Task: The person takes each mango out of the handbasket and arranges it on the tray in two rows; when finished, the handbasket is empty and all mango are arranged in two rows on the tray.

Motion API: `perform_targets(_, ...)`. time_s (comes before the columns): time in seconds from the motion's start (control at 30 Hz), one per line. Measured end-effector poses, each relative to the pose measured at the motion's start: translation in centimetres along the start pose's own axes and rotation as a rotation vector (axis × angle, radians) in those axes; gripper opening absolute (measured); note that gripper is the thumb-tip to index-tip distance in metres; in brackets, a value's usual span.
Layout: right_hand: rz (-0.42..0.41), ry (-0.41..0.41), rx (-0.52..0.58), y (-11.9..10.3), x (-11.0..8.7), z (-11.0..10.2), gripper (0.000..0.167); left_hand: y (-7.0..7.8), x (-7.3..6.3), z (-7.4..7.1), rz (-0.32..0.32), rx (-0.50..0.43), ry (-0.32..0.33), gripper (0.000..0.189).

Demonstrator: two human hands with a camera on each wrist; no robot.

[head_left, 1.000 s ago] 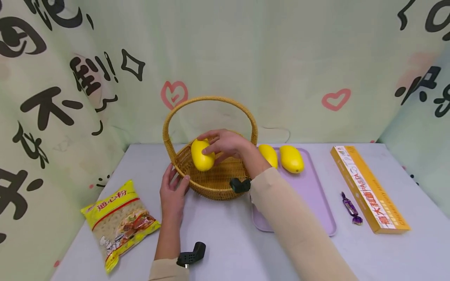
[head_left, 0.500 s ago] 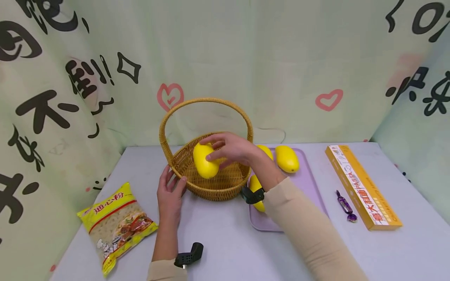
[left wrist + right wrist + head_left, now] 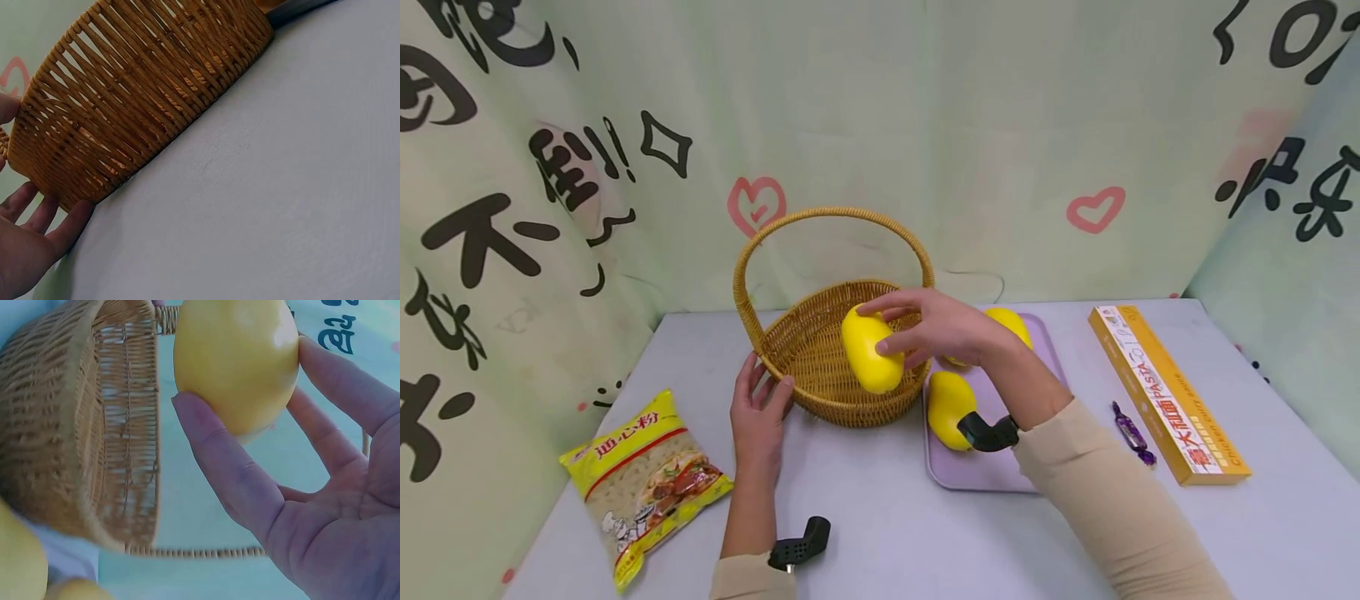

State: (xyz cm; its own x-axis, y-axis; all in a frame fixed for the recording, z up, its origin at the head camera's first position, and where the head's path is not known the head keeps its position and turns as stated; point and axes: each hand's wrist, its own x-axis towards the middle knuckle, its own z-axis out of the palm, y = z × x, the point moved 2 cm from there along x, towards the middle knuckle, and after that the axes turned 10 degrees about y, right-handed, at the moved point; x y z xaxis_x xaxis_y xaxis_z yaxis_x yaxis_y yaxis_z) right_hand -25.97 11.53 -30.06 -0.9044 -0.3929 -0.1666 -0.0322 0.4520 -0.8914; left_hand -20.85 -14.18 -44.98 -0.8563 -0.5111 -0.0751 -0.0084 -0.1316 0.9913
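My right hand [image 3: 940, 329] pinches a yellow mango [image 3: 872, 350] between thumb and fingers. In the right wrist view the mango [image 3: 234, 362] is up beside the open top of the wicker basket [image 3: 119, 425], with fingertips on both sides of it. In the head view it covers part of the interior of the basket [image 3: 805, 358], whose tall handle arches over. My left hand [image 3: 760, 417] holds the basket's left side. The left wrist view shows that hand's fingers [image 3: 44, 215] against the lower wall and its thumb by the rim.
Right of the basket lies a lilac tray [image 3: 947, 479] with more mangoes [image 3: 950, 408], some partly hidden by my right arm. Farther right are a purple-wrapped candy [image 3: 1133, 435] and a long orange pasta box [image 3: 1168, 396]. A yellow pasta bag [image 3: 647, 492] lies at left.
My right hand has carried the mango rightward and slightly toward me, from the basket's left part to its right part. The left hand stays at the basket. The head view has shifted slightly.
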Motion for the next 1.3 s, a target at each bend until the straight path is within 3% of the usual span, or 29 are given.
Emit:
perform_targets(0.4, 0.037, 0.030, -0.021, 2.8, -3.4, -3.6, 0.059, 0.0, -0.1, 0.0, -0.017, -0.012, -0.002, 0.073)
perform_targets(0.77, 0.069, 0.111, -0.045, 5.4, -6.6, -6.4, 0.061, 0.0, -0.1, 0.1, -0.016, -0.007, 0.002, 0.072)
perform_targets(1.3, 0.212, 0.170, -0.100, 10.8, -9.7, -7.7, 0.064, 0.0, -0.1, -0.1, -0.007, 0.000, -0.004, 0.072)
